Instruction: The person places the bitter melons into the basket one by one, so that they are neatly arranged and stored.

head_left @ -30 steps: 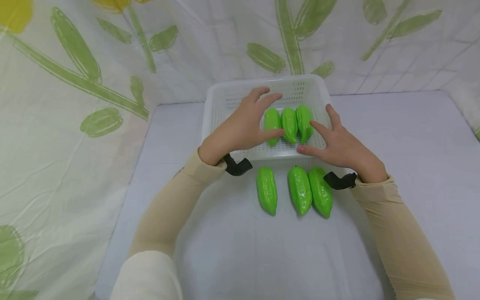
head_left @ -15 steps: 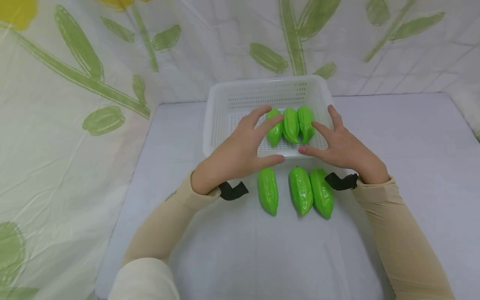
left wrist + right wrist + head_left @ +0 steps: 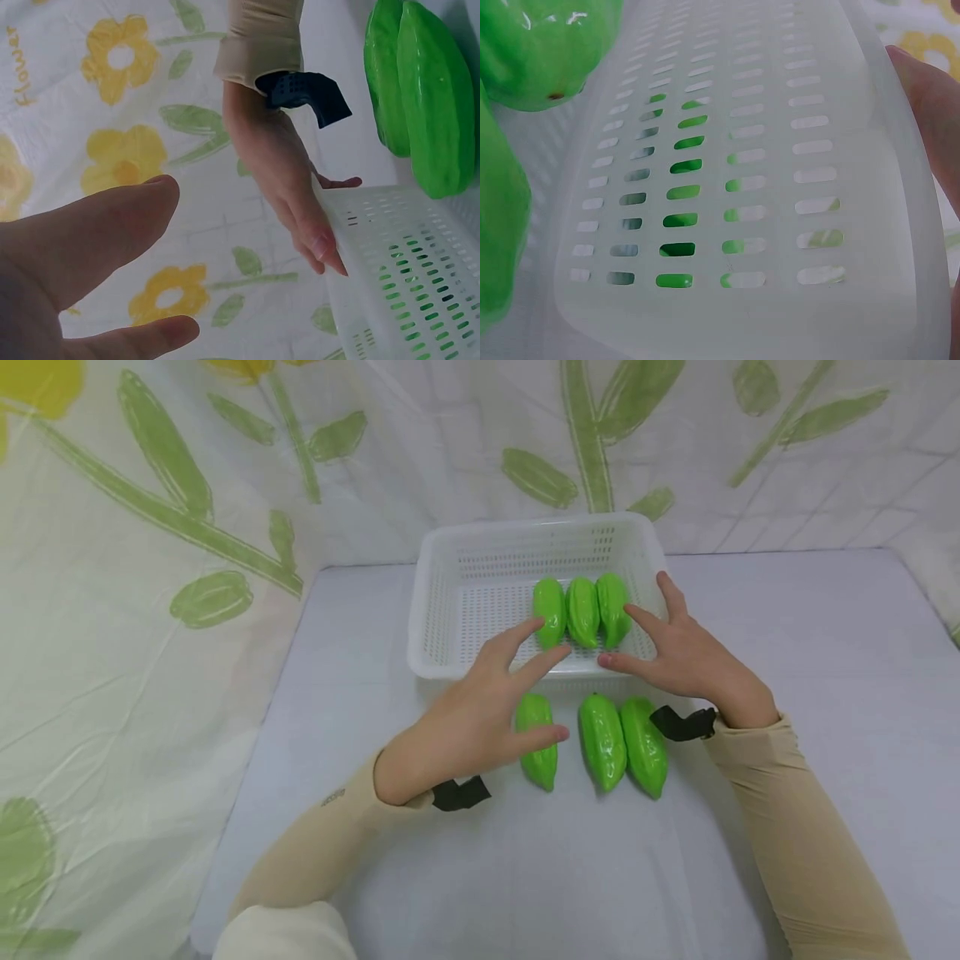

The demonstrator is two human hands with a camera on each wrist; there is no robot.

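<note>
My left hand (image 3: pixel 468 722), fingers and thumb spread, hovers over the leftmost glossy green ribbed fruit (image 3: pixel 543 768) on the table, partly covering it in the head view. Two matching fruits, one (image 3: pixel 602 745) beside another (image 3: pixel 643 750), lie close together to its right. A white perforated plastic basket (image 3: pixel 442 668) stands behind them. Inside lie three more green fruits (image 3: pixel 582 610) side by side toward the right. My right hand (image 3: pixel 693 660) is at the basket's right front corner with spread fingers. The left wrist view shows this right hand (image 3: pixel 274 161) right at the rim.
A pale cloth covers the table (image 3: pixel 810 635). Behind and to the left hangs a white sheet (image 3: pixel 420 435) with yellow flowers and green leaves. The basket's back rim stands close to this sheet.
My left hand has drawn back from above the basket toward the front, over the leftmost fruit on the table. The right hand stays at the basket's corner.
</note>
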